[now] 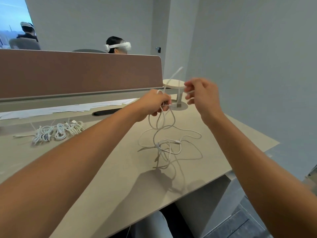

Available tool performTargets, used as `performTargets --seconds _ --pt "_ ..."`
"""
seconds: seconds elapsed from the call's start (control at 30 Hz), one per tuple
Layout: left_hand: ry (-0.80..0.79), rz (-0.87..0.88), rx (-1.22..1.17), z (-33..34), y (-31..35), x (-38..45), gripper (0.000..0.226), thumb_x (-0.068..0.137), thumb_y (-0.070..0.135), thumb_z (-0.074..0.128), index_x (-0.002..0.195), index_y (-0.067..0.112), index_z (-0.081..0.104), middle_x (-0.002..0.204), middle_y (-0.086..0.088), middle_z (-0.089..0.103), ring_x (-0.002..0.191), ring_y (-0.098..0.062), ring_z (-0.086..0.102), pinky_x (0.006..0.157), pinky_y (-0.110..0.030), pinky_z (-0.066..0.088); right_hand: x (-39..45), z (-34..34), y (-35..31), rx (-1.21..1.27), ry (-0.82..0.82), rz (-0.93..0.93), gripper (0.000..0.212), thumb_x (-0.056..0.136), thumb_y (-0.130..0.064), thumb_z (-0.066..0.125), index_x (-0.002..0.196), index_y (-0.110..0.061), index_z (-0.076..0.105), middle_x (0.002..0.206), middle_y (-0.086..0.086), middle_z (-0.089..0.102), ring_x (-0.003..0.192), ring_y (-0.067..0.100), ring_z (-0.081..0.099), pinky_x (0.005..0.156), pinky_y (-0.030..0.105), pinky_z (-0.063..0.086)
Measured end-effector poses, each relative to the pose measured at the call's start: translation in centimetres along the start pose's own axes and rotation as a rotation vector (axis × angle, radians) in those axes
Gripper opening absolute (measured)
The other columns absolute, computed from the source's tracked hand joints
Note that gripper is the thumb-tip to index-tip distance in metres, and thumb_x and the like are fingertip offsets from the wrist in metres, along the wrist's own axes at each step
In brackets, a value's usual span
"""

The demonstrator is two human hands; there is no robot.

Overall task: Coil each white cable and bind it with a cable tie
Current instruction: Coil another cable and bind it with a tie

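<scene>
Directly between the raised hands, the white cable (pixel 162 124) hangs mostly straight down: the left hand (pixel 154 104) grips its loops, the right hand (pixel 199 93) pinches a strand just beside, its tail sprawling on the beige counter (pixel 109 169). Bound cables (pixel 58 132) lie far left, below a brown partition (pixel 77 73).

The left hand (pixel 155 104) grips a few loops of white cable (pixel 162 121) above the desk (pixel 120 169), 1 cable end sticking up past its knuckles. Just right of it, the right hand (pixel 201 95) pinches a strand, blurred. Below both hands loose cable sprawls; 3 bundles (pixel 57 131) lie well left.
</scene>
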State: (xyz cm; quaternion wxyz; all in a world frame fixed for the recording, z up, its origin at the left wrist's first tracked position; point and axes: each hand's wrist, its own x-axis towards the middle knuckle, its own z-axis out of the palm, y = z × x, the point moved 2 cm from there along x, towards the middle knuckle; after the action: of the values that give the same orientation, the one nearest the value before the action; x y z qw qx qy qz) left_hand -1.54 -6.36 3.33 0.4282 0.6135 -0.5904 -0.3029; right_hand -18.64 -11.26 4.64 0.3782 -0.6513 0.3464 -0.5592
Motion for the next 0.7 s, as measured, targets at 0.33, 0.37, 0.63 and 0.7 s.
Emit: performTargets --seconds 0.33,0.37,0.63,0.7 --pt "-0.008 0.000 -0.734 -3.2 3.1 0.8 0.031 0.109 0.023 0.040 0.080 0.018 0.050 0.054 0.004 0.043 0.052 -0.012 0.026 0.041 -0.022 0.020 -3.8 2.2 7.5 -0.366 -0.314 0.062 0.012 0.094 -0.024 0.073 0.106 -0.021 0.075 0.092 0.000 0.075 0.072 0.012 0.075 0.074 0.032 0.063" --pt "-0.024 0.007 -0.775 -3.6 3.3 0.6 0.030 0.109 0.023 0.040 0.081 0.018 0.050 0.055 0.004 0.042 0.051 -0.011 0.026 0.042 -0.023 0.020 -3.7 2.7 7.7 -0.387 -0.348 0.055 0.010 0.095 -0.027 0.073 0.103 -0.022 0.077 0.094 -0.001 0.075 0.071 0.011 0.074 0.074 0.032 0.062" --pt "0.039 0.098 -0.966 -8.2 3.4 -1.2 0.043 0.102 0.016 0.038 0.063 0.018 0.056 0.057 0.005 0.035 0.061 -0.013 0.014 0.049 -0.025 0.014 -2.0 4.1 6.4 -0.408 -0.168 -0.013 0.029 0.107 -0.031 0.055 0.101 -0.014 0.078 0.091 0.003 0.075 0.066 0.017 0.073 0.070 0.041 0.065" --pt "0.101 0.073 -0.918 -9.0 2.7 -1.6 0.033 0.102 0.023 0.043 0.076 0.016 0.063 0.057 0.005 0.038 0.058 -0.012 0.021 0.048 -0.025 0.016 -1.1 4.1 5.2 -0.356 -0.123 -0.012 0.030 0.109 -0.031 0.051 0.100 -0.014 0.074 0.089 0.006 0.075 0.063 0.017 0.074 0.065 0.033 0.065"
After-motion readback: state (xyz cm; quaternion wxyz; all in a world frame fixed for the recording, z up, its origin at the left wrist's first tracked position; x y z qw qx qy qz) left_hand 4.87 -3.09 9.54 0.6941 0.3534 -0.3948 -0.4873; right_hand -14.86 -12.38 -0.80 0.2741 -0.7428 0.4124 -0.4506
